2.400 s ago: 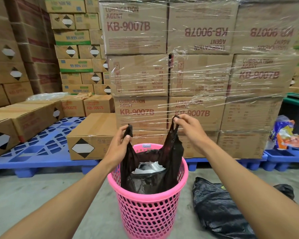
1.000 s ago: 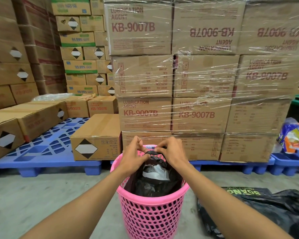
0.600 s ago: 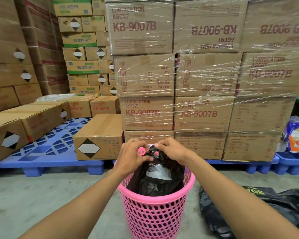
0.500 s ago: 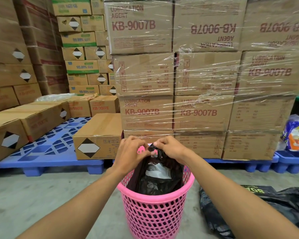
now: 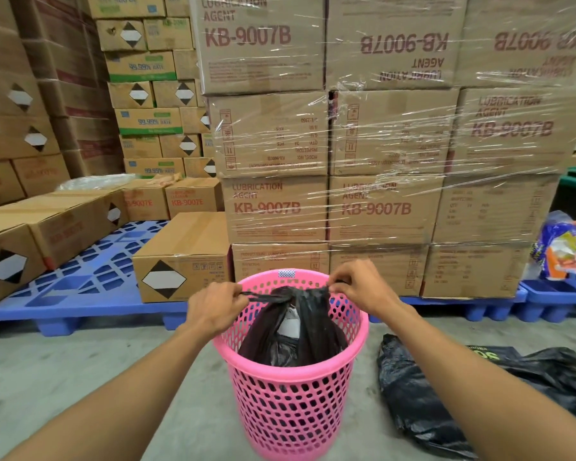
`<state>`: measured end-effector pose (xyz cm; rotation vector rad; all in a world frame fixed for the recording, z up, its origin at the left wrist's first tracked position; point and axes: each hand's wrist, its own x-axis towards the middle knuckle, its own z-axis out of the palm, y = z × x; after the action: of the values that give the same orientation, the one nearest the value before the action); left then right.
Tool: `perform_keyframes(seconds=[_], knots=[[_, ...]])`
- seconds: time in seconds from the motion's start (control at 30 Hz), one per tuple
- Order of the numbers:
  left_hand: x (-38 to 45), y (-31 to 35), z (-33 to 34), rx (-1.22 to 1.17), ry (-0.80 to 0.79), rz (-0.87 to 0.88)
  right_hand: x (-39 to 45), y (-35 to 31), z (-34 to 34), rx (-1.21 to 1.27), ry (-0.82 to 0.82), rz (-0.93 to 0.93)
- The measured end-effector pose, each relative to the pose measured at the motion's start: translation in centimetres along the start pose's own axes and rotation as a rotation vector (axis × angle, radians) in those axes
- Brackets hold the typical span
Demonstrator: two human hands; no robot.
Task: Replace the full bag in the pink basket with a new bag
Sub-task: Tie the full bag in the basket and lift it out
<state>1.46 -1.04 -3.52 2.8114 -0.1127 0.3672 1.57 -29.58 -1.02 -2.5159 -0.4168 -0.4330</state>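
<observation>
- Standing on the concrete floor, the pink basket [image 5: 291, 404] holds the full black bag [image 5: 293, 331] inside it, the bag's neck drawn up to rim height.
- Left hand [image 5: 213, 306] pinches one handle strip, right hand [image 5: 359, 287] pinches the other; the hands are apart, the strips taut across the knot between them.
- Another black bag [image 5: 423, 400] lies crumpled on the floor just right of the basket.
- Behind, shrink-wrapped cartons [image 5: 330, 207] are stacked on a blue pallet [image 5: 80, 294].

wrapped cartons [image 5: 273, 207]: "LUBRICATION AGENT KB-9007B" | small cartons [image 5: 187, 201]: "KB-9007E" | green-banded boxes [image 5: 148, 121]: "99.99% RATE"
</observation>
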Motion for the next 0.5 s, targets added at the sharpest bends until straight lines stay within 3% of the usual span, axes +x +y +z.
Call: perform_keyframes(seconds=[0.13,0.23,0.4,0.5], knots=[[0.4,-2.1,0.8,0.089,-0.101,-0.159,-1.7,3.3,0.9,-0.266,-0.163,0.044],[0.4,-3.0,1.5,0.113,-0.131,-0.277,-2.4,4.2,1.4,-0.386,-0.176,0.092],[0.4,-2.8,1.3,0.154,-0.071,-0.378,-1.8,3.8,1.7,-0.488,-0.17,0.198],[1.2,-2.7,0.5,-0.009,-0.011,-0.41,-0.9,3.0,2.1,-0.447,-0.215,0.254]])
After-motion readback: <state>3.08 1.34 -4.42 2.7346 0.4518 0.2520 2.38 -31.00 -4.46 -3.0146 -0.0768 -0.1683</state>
